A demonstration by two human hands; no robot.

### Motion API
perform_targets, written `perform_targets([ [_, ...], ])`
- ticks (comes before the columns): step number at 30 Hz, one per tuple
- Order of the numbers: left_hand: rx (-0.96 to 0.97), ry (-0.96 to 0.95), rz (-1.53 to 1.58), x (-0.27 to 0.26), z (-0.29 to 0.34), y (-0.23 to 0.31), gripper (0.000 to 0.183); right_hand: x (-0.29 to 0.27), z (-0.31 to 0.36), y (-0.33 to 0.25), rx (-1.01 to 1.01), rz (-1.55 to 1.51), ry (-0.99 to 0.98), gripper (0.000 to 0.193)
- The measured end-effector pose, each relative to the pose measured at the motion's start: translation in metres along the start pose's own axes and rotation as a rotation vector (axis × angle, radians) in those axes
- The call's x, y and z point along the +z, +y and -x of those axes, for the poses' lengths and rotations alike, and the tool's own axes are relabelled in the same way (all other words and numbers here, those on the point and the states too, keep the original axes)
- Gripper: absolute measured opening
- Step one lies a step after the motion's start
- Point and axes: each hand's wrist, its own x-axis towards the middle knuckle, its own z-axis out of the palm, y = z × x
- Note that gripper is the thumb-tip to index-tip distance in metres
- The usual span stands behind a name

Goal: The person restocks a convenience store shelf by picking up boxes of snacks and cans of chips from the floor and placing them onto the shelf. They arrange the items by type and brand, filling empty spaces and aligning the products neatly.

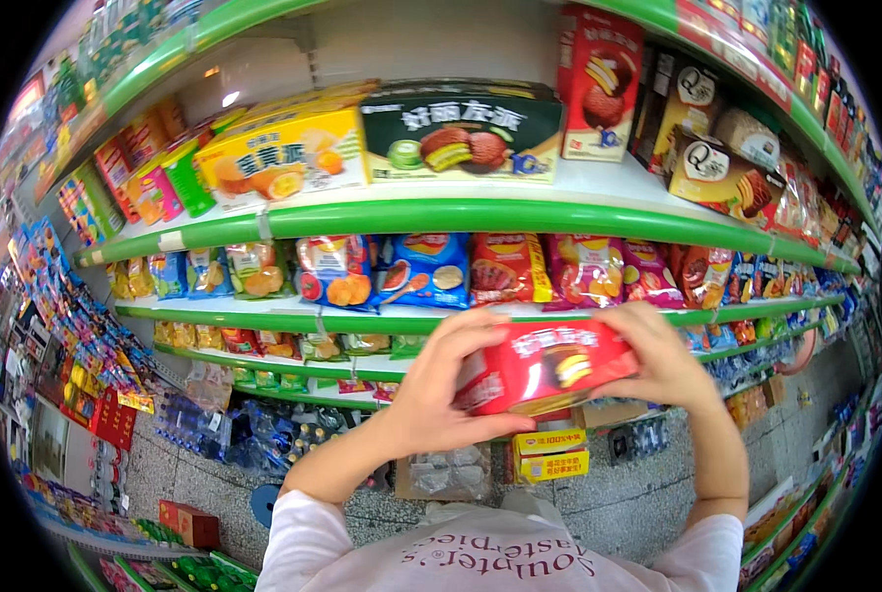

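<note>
Before green-edged shop shelves, I see both hands grasping a red snack-cake box [545,367]: left hand [439,390] clasps its left end, right hand [661,363] its right, raised in front of the bagged-snack shelf [411,320]. On the far top shelf lie a yellow box [283,153] and a dark green box [461,133]. Grey speckled floor [638,493] stretches right.

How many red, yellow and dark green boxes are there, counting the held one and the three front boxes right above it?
Red: 2, the held box and the upright box
Yellow: 1, the yellow box
Dark green: 1, the dark green box
Total: 4
</note>
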Motion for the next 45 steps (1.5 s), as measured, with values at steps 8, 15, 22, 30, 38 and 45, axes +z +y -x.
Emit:
perform_targets([
  [8,0.184,0.078,-0.498,-0.055,-0.092,-0.040,0.055,-0.075,0.001,0.007,0.256,0.130,0.314,0.081],
  [15,0.230,-0.163,-1.030,-0.061,-0.215,-0.074,0.083,-0.110,-0.001,0.062,0.222,0.179,0.412,0.081],
  [22,-0.065,-0.466,-1.192,-0.052,-0.278,-0.108,0.105,-0.148,-0.023,0.093,0.112,0.274,0.342,0.077],
  [30,-0.089,-0.577,-1.026,-0.057,-0.284,-0.111,0.096,-0.156,-0.080,0.108,-0.040,0.103,0.268,0.070],
  [38,-0.238,-0.581,-1.030,-0.058,-0.280,-0.095,0.094,-0.155,-0.123,0.128,-0.060,-0.036,0.140,0.069],
  [45,-0.164,-0.569,-1.038,-0.067,-0.278,-0.102,0.094,-0.152,-0.124,0.146,-0.022,-0.066,0.076,0.070],
])
